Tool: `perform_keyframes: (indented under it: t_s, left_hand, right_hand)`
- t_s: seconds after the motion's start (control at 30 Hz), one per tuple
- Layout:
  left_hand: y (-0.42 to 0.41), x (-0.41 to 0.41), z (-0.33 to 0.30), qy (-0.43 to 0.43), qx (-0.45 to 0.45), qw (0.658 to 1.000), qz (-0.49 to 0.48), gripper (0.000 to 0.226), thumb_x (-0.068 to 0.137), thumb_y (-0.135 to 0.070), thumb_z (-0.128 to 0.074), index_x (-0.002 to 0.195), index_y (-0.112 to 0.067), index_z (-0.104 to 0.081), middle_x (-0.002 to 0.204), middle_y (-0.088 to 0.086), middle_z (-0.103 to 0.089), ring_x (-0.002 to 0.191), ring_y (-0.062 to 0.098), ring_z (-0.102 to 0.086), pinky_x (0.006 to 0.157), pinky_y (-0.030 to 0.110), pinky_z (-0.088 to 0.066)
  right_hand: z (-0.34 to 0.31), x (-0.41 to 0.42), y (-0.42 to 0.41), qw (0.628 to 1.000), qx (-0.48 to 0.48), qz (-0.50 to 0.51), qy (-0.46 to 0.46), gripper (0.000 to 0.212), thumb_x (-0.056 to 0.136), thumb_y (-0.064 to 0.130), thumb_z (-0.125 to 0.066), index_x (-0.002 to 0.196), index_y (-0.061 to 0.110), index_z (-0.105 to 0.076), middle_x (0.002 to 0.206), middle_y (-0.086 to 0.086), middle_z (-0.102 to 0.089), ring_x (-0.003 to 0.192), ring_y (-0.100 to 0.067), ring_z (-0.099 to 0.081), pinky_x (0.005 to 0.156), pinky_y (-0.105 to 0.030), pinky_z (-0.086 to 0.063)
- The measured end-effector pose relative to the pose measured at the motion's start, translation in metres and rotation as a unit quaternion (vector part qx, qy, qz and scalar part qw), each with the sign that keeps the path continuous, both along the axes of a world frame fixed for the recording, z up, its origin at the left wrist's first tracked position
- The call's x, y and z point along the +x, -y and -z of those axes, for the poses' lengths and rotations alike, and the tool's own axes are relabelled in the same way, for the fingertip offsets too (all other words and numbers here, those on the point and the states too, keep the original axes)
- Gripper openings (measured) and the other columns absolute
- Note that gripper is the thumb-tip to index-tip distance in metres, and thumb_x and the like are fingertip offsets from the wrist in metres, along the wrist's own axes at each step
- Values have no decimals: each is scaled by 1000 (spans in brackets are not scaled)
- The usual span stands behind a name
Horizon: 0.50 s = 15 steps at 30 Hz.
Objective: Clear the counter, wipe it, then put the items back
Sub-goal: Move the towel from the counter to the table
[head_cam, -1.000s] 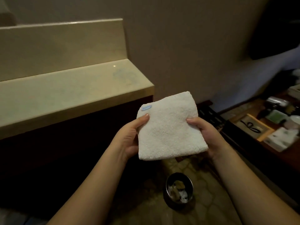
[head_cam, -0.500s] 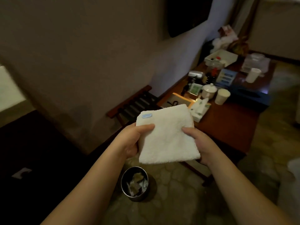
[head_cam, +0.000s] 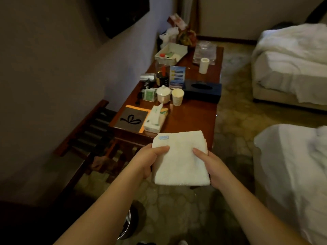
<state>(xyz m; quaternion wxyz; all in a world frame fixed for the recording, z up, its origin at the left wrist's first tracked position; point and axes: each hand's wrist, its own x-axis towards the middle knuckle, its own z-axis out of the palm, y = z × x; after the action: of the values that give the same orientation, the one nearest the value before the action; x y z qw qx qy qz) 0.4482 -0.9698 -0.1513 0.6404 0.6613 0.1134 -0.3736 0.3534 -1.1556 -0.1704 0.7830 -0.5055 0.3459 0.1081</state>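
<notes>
I hold a folded white towel (head_cam: 180,161) with a small blue label in front of me, above the floor. My left hand (head_cam: 150,160) grips its left edge and my right hand (head_cam: 210,167) grips its right edge, thumbs on top. Beyond it stands a reddish wooden table (head_cam: 194,114) crowded with items: a tissue pack (head_cam: 155,119), a dark folder with a bow mark (head_cam: 132,119), a lidded white cup (head_cam: 163,94), a paper cup (head_cam: 177,96), a dark blue tissue box (head_cam: 202,90), a hair dryer (head_cam: 147,77) and a white tray (head_cam: 170,52).
A luggage rack (head_cam: 92,128) stands left of the table against the wall. Two beds with white bedding (head_cam: 292,64) (head_cam: 293,167) fill the right side. A metal bin (head_cam: 128,225) sits on the patterned floor by my left forearm. A dark screen (head_cam: 120,13) hangs on the wall.
My view has swung right, away from the stone counter toward the wooden table and the beds. Both hands keep the same hold on the towel.
</notes>
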Motion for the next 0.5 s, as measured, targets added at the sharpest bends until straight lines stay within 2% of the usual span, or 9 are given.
perform_keyframes:
  t_s: [0.13, 0.3, 0.5]
  left_hand:
    - [29, 17, 15, -21, 1, 999, 39, 40, 85, -13, -70, 122, -18, -56, 112, 9, -69, 102, 31, -65, 81, 45, -54]
    - [54, 52, 35, -31, 39, 993, 106, 57, 78, -16, -75, 130, -21, -51, 120, 8, -64, 108, 32, -61, 91, 55, -51]
    - [91, 112, 59, -25, 77, 988, 130, 45, 86, -13, -69, 126, -18, -49, 117, 8, -61, 105, 32, -59, 92, 57, -50]
  right_hand:
    - [14, 0, 20, 999, -5, 34, -1, 41, 85, 42, -68, 122, 30, -55, 116, -4, -67, 102, -30, -66, 84, -52, -56]
    - [27, 18, 37, 997, -38, 70, -20, 38, 87, 44, -65, 119, 28, -54, 114, -3, -65, 101, -28, -65, 85, -48, -56]
    - [52, 72, 57, 990, -57, 105, -68, 42, 87, 43, -65, 121, 23, -52, 114, -5, -63, 103, -28, -62, 92, -51, -52]
